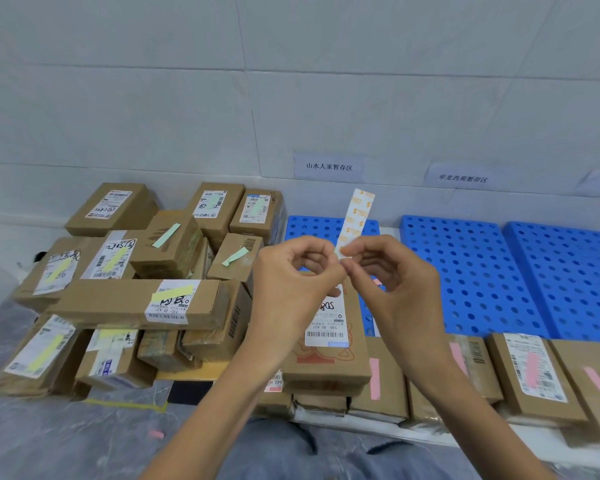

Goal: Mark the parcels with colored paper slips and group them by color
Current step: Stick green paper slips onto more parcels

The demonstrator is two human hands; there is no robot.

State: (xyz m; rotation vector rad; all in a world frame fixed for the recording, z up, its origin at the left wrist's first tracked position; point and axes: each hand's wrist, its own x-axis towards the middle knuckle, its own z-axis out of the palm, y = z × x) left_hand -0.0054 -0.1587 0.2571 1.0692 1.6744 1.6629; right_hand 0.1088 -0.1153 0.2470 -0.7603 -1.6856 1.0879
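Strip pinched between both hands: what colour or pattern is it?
The strip is white with repeated orange-yellow logos, seen in the head view.

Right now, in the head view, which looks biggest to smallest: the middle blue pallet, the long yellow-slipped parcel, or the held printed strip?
1. middle blue pallet
2. long parcel
3. printed strip, smallest even though held nearest the camera

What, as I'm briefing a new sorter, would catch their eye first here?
Dead centre, the left hand and right hand pinch a white, orange-printed strip upright. At left sits a heap of brown parcels bearing green slips and yellow slips; at right, bright blue perforated pallets lie behind a row of pink-slipped parcels.
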